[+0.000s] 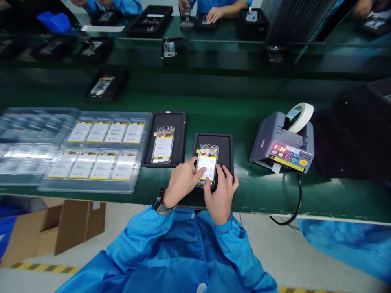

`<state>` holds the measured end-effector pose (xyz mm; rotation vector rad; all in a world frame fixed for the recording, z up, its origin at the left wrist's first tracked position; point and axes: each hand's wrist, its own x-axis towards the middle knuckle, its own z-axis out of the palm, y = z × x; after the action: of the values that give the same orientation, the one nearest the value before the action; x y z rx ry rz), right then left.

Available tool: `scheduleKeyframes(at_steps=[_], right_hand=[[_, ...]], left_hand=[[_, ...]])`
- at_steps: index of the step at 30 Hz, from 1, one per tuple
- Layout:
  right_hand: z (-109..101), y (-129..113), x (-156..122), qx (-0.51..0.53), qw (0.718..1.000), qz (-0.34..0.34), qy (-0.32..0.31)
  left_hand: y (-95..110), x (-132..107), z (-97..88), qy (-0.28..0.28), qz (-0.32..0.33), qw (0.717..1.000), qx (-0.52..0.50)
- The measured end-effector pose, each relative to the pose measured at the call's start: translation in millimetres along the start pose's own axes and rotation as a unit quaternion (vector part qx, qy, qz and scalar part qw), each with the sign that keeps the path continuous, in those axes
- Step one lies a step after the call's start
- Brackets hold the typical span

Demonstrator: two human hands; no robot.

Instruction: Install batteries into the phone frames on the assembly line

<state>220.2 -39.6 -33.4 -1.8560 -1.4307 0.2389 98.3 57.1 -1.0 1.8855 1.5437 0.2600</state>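
Blue fabric smock (pixel 171 260) foremost; bare left hand (pixel 185 179) and right hand (pixel 220 196), grips apart, touch slim open-backed phone (pixel 207 160) in black rectangular tray (pixel 225 146); likely light, stiff, fragile, best held by edges.

Green bench top (pixel 226 110) runs left to right. Directly on it, left to right: a clear tray (pixel 18 179); a second clear tray (pixel 88 185), the two overlapping in view; a black tray (pixel 180 138) just beside; another black tray (pixel 225 150) near the middle; a gray tape dispenser (pixel 282 140) to the right; a dark bulk (pixel 345 138), blurred, right end.
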Motion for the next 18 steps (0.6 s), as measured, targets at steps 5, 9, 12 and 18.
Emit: scheduleKeyframes(at_steps=[5,9,12,18], right_hand=[[6.9,-11.0,-2.6,0.089,0.992,0.089,0.026],[2.8,-10.8,-1.0,0.134,0.98,0.141,0.044],[-2.0,-9.6,0.3,0.194,0.964,0.175,0.051],[-6.1,-14.3,-1.7,0.363,0.904,0.219,0.052]], left_hand=[[-2.8,2.5,-0.6,-0.064,-0.043,0.967,-0.241],[-2.0,7.5,-5.7,-0.11,-0.122,0.904,-0.395],[-1.8,11.5,-3.7,-0.092,-0.119,0.888,-0.434],[1.8,2.8,7.4,-0.006,-0.02,0.896,-0.444]])
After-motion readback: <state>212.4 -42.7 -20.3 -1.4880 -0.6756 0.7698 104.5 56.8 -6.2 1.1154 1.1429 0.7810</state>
